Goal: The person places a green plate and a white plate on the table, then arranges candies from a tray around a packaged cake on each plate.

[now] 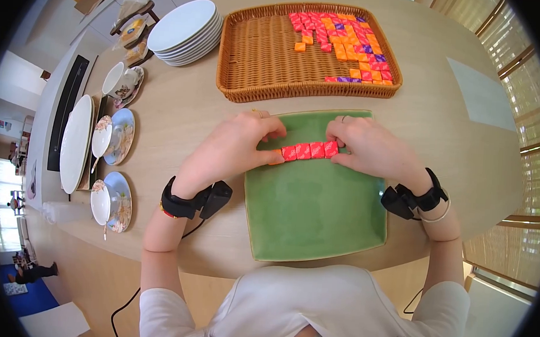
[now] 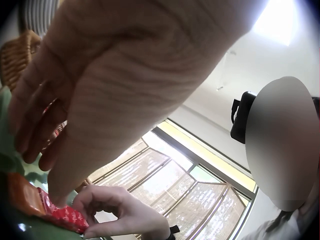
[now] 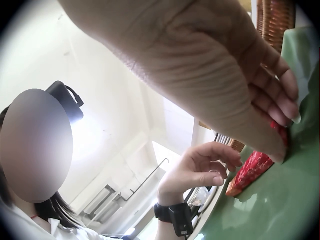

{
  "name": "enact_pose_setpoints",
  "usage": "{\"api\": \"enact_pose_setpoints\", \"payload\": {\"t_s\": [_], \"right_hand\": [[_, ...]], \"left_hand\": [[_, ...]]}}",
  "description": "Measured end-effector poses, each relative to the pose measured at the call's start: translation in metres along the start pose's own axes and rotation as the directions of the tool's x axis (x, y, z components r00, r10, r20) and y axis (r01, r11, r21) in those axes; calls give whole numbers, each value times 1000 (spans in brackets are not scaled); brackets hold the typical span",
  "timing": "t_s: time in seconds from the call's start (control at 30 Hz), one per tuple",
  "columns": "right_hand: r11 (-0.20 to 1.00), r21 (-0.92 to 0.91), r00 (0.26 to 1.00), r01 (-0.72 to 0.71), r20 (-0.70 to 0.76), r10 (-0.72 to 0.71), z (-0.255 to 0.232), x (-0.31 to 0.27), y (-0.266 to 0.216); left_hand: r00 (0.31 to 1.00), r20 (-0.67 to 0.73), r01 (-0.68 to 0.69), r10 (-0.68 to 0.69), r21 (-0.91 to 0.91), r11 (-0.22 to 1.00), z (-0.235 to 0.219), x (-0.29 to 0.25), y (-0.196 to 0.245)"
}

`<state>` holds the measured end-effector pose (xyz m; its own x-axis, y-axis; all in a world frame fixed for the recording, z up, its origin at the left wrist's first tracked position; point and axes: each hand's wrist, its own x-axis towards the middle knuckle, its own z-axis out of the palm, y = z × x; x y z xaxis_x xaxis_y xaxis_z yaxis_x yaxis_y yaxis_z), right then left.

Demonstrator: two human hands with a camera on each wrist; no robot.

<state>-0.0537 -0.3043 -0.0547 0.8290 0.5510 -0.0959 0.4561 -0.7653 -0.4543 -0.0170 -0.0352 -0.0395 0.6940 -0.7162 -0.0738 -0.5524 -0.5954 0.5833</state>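
A short row of small wrapped candies (image 1: 302, 151) lies across the upper part of a green square plate (image 1: 317, 208). Most show red wrappers; an orange candy (image 2: 26, 194) forms the left end. My right hand (image 1: 376, 147) is at the right end of the row, pinching the last red candy (image 1: 331, 149) between thumb and fingers. At the other end, the thumb of my left hand (image 1: 231, 144) reaches the row beside the orange candy, partly covering it. The left fingers are loosely bent beyond the row, apart from the thumb.
Behind the plate stands a wicker tray (image 1: 256, 93) with many red, orange and purple candies. Stacked white plates (image 1: 182, 30) are at back left. Cups on saucers (image 1: 122, 136) and a white oval dish (image 1: 75, 144) line the left side. A pale sheet (image 1: 481, 95) lies right.
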Motion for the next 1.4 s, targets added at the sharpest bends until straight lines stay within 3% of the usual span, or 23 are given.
{"api": "enact_pose_setpoints", "payload": {"t_s": [0.1, 0.17, 0.37, 0.6, 1.17, 1.23, 1.27, 1.33, 1.4], "right_hand": [[1000, 16, 1000, -20, 12, 20, -3, 0, -4], [999, 31, 999, -41, 31, 40, -4, 0, -4], [999, 36, 1000, -10, 4, 9, 0, -1, -2], [999, 49, 1000, -2, 5, 2, 0, 0, -3], [1000, 31, 1000, -1, 18, 1, -16, -6, -10], [993, 81, 989, -84, -116, 93, -42, -10, -15], [994, 78, 989, -83, -116, 92, -48, -7, -8], [994, 53, 945, -92, -309, 104, -63, 8, 12], [994, -91, 950, -66, -312, 35, -75, 32, 43]], "left_hand": [[1000, 6, -10, 9, 65, 998, 3, -4, 1], [999, 51, -28, 17, 212, 977, 3, -5, 6], [993, 113, -49, 30, 165, 985, 10, -1, 3], [997, 79, -6, -4, 129, 992, 13, -1, 3], [995, 61, -85, 75, 177, 981, 13, -4, 0], [996, 73, -63, 52, 160, 985, 6, -7, 1], [996, 85, -34, 22, 142, 989, 4, -8, 3], [996, 86, -25, 13, 149, 989, -1, -9, 4], [996, 92, -20, 5, 159, 987, -2, -10, 4]]}}
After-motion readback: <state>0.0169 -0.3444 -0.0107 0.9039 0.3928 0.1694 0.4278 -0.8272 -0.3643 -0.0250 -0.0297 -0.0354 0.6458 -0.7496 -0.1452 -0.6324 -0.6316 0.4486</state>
